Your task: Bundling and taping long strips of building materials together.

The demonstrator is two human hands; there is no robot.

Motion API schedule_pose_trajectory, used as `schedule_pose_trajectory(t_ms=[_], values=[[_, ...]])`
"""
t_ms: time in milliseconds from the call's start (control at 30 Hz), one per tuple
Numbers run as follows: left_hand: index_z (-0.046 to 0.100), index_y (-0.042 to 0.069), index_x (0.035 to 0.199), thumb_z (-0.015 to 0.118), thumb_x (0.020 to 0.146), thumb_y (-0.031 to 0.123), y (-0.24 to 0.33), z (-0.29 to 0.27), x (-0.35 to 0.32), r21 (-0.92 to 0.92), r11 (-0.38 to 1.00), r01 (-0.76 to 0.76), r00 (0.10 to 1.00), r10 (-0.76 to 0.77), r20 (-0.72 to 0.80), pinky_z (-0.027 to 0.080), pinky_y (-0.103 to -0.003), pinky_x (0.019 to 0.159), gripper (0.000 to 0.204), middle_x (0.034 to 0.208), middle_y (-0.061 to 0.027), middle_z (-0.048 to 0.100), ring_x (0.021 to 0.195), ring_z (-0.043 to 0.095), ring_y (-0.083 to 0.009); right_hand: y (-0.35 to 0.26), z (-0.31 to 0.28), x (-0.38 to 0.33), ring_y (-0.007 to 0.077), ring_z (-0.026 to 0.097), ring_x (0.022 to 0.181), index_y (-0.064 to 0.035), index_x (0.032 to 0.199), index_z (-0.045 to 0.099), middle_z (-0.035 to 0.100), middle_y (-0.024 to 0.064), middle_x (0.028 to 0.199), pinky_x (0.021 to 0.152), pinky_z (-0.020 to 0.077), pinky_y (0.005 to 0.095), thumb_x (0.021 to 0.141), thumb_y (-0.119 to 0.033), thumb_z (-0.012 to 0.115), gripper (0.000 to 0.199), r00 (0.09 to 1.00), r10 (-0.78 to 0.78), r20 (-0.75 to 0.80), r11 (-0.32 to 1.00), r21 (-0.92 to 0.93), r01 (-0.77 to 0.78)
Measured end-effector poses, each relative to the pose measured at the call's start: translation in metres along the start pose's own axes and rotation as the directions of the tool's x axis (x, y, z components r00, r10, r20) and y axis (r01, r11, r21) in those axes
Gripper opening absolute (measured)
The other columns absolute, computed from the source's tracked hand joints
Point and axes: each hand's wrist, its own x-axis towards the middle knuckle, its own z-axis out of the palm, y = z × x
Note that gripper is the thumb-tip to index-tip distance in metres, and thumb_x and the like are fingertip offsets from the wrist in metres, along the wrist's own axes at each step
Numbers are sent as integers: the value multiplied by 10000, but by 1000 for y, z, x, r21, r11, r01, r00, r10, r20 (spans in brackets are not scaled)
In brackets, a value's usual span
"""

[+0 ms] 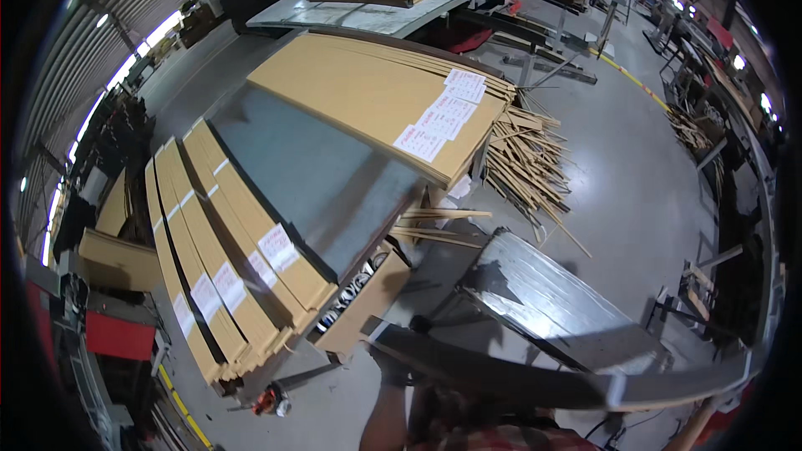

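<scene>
Grey concrete floor, tan board stacks, left hand gripping long dark panel.

1. A smooth grey concrete floor with a yellow line.
2. A corrugated metal wall with bright window strips on the left.
3. Machinery and racks along the right side.

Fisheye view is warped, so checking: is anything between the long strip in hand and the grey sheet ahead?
Yes. A cardboard box and loose slats lie between the strip and the sheet.
</scene>
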Motion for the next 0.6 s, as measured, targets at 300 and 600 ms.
schedule_pose_trajectory(t_ms=[300,600], values=[[400,-36,1249,847,619,319,106,135,-177,570,542,-618,786,459,415,507,-344,811,850,1094,-106,622,945,622,-205,-399,27,-447,239,551,1033,-47,1168,559,594,89,1083,930,424,368,788,-355,702,509,-170,-775,609,629,716,-303],[459,39,1240,700,764,283,17,69,-168,-56,998,35,970,-20,242,488,-385,826,587,1130,-156,572,1004,577,-327,-360,7,-496,239,565,918,-15,1058,592,595,96,973,829,461,374,840,-217,593,297,-306,-842,445,480,876,-49]])
